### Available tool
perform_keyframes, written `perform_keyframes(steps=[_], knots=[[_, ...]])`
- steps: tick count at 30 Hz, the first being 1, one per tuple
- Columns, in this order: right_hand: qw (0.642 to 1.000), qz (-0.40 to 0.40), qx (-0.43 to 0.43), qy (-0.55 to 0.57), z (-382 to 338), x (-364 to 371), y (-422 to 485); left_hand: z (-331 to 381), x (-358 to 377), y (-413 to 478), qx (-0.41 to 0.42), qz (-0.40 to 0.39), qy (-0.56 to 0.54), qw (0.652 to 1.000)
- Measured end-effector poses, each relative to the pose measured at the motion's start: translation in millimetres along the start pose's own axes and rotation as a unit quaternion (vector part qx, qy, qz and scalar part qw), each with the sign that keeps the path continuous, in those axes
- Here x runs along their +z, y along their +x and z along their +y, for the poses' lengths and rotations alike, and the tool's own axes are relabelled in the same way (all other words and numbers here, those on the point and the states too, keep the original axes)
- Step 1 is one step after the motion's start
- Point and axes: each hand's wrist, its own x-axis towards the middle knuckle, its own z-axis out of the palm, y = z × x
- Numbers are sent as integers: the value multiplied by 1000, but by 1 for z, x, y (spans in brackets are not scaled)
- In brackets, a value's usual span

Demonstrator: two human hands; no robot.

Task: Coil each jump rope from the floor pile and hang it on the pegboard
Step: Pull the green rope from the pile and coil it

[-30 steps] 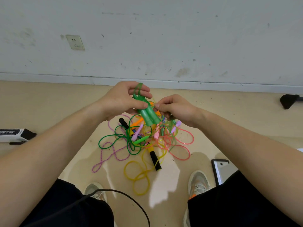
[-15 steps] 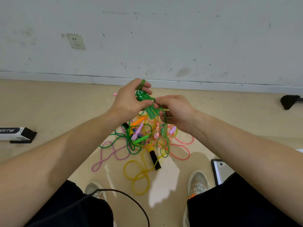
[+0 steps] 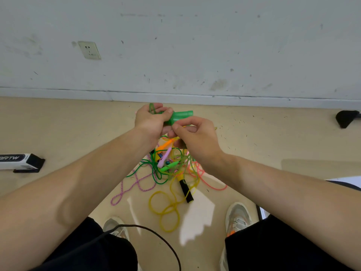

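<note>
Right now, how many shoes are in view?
2. The left shoe shows beside the black cable; the right shoe is right of the yellow rope loops. Trousers partly hide both.

Bare floor [image 3: 68, 124] spreads across the mid left and mid right of the frame. The rope pile [image 3: 166, 173] clutters the centre. A box [image 3: 19, 162] sits at the left edge, a black foot [image 3: 346, 118] at the right, and a cable [image 3: 132, 225] at the bottom centre.
</note>
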Motion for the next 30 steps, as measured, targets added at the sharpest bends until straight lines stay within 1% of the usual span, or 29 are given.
perform_keyframes(steps=[3,6,10,11,16,18,21,23,26,28,30], knots=[[998,-11,-15,-62,10,2,-1,3,0,3,-27,-6,-22,999],[995,-17,-15,-97,15,-1,1,6,-1,2,-40,-24,-16,999],[996,-52,31,-69,10,-8,7,10,-6,5,-44,-28,-10,999],[994,-60,41,-79,11,-10,10,12,-7,5,-48,-32,-14,998],[976,-121,62,-170,17,-24,21,20,-10,3,-60,-66,-18,996],[955,-142,69,-253,16,-28,26,22,-10,-1,-68,-85,-4,994],[896,-139,37,-419,10,-36,34,24,-14,-5,-74,-131,44,988],[866,-139,-4,-480,5,-44,39,25,-17,-4,-59,-147,89,983],[861,-169,-42,-479,-1,-54,48,25,-19,-6,-39,-166,153,973],[860,-184,-55,-473,-3,-59,54,24,-20,-9,-26,-201,211,956],[859,-173,-63,-478,-3,-62,58,22,-21,-11,4,-234,275,933]])
